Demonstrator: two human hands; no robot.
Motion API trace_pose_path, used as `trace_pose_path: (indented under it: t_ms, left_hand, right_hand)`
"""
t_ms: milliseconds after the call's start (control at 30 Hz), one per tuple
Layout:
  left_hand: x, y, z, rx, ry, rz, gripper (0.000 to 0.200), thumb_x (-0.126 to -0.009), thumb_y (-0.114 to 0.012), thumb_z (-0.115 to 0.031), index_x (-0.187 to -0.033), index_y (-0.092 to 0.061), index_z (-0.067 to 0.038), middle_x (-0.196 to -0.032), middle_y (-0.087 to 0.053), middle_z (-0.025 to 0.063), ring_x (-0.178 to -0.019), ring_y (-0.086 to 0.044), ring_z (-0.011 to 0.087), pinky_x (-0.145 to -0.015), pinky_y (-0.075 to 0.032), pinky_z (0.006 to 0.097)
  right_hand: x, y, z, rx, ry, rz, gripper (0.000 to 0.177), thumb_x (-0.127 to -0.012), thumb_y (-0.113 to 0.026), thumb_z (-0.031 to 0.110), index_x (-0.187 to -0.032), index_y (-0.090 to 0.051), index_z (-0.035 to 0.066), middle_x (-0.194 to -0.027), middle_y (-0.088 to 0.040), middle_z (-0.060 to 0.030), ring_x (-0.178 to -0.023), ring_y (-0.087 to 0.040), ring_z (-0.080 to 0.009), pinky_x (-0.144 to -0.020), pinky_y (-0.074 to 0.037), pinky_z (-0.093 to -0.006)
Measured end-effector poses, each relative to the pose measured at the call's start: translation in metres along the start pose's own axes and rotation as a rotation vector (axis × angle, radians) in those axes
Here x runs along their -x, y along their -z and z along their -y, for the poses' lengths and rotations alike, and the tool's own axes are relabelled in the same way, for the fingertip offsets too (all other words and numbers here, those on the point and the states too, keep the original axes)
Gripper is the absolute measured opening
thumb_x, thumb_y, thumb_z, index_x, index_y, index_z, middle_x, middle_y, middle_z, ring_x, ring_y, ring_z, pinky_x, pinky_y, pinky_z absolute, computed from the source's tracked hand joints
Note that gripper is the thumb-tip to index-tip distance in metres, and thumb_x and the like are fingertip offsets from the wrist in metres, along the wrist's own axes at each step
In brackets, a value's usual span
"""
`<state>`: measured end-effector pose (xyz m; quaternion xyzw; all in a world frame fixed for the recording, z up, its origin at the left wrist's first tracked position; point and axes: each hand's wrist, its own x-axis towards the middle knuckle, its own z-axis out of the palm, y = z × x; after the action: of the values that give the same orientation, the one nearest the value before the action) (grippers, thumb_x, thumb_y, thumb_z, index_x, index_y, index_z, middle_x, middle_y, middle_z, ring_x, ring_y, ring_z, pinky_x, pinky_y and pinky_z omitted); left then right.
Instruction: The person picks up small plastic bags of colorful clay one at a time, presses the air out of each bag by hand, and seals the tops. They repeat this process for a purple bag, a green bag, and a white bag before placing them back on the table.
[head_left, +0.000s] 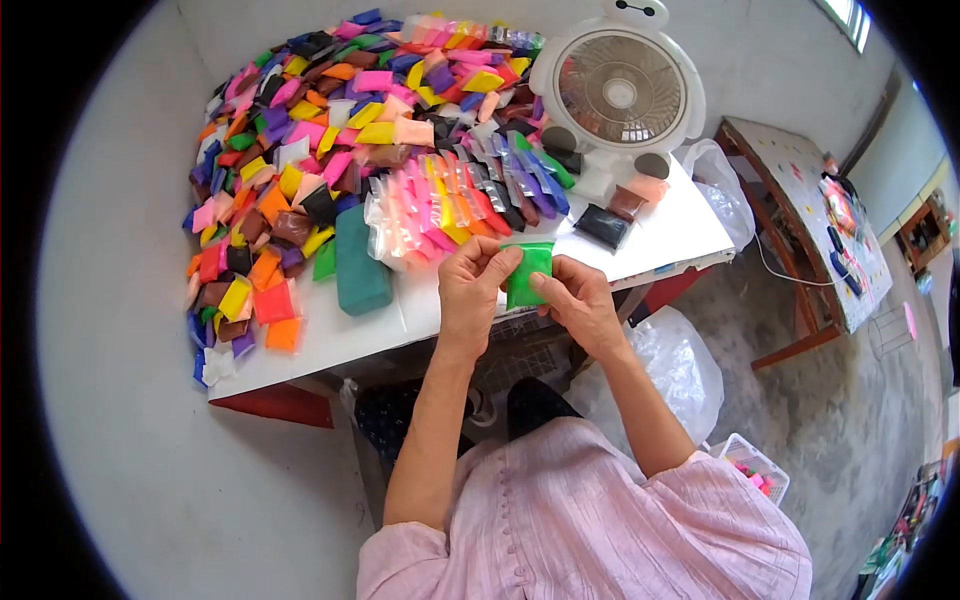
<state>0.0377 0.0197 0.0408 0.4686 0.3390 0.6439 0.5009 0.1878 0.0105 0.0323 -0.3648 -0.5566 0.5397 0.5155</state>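
Between my two hands, just over the table's front edge, is a small green packet [530,275] in clear plastic. My left hand [474,290] pinches its left side with the thumb on top. On the right side, my right hand [580,300] grips it, thumb pressed on the lower part. Behind my hands lies a row of packets in clear sleeves [450,200], running from pale pink through yellow and red to black, purple and green. A black packet [602,227], a brown packet [628,203] and a peach packet [650,187] lie to the right of it.
A large heap of coloured packets [290,180] covers the table's left and back. A dark green block [361,262] sits in front of the heap. A white fan [620,90] stands at the back right. Plastic bags [665,360] and a white basket [755,465] are below, right.
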Motion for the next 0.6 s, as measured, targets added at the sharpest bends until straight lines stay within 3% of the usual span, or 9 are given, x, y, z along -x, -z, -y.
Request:
trace_pose_path:
  t_ms: [67, 233, 533, 600]
  left_hand:
    - [0.0, 0.001, 0.002, 0.011, 0.006, 0.002, 0.013, -0.092, -0.066, -0.016, -0.087, -0.064, -0.004, -0.076, -0.062, -0.0026, -0.064, -0.052, 0.0039, -0.057, -0.041, 0.0205]
    - [0.003, 0.002, -0.001, 0.079, 0.063, 0.024, 0.014, -0.093, -0.065, -0.017, -0.09, -0.065, -0.003, -0.078, -0.062, -0.0021, -0.066, -0.052, 0.0038, -0.06, -0.041, 0.0206]
    - [0.014, 0.004, 0.005, 0.089, 0.146, 0.156, 0.02, -0.09, -0.066, -0.009, -0.107, -0.065, 0.0, -0.098, -0.067, 0.002, -0.09, -0.061, 0.0082, -0.083, -0.048, 0.024]
    - [0.014, 0.003, 0.008, 0.065, 0.085, 0.143, 0.019, -0.09, -0.066, -0.01, -0.106, -0.066, 0.0, -0.096, -0.067, 0.0019, -0.086, -0.061, 0.0079, -0.079, -0.049, 0.0237]
  right_hand:
    - [0.001, -0.002, -0.001, -0.024, -0.021, -0.039, 0.021, -0.091, -0.067, 0.02, -0.088, -0.064, -0.001, -0.071, -0.06, 0.0011, -0.061, -0.051, -0.0042, -0.053, -0.042, -0.0213]
    - [0.0, 0.0, -0.001, -0.076, 0.012, -0.054, 0.02, -0.089, -0.069, 0.019, -0.085, -0.065, 0.0, -0.069, -0.059, 0.0025, -0.061, -0.05, -0.003, -0.053, -0.041, -0.02]
    - [0.0, -0.001, -0.015, -0.005, 0.19, -0.093, 0.017, -0.089, -0.07, 0.014, -0.08, -0.062, 0.002, -0.063, -0.05, 0.0057, -0.057, -0.044, -0.0023, -0.05, -0.035, -0.0205]
    - [-0.001, -0.001, -0.018, -0.006, 0.223, -0.094, 0.017, -0.089, -0.069, 0.013, -0.079, -0.061, 0.002, -0.063, -0.048, 0.0059, -0.057, -0.043, -0.0023, -0.05, -0.034, -0.0211]
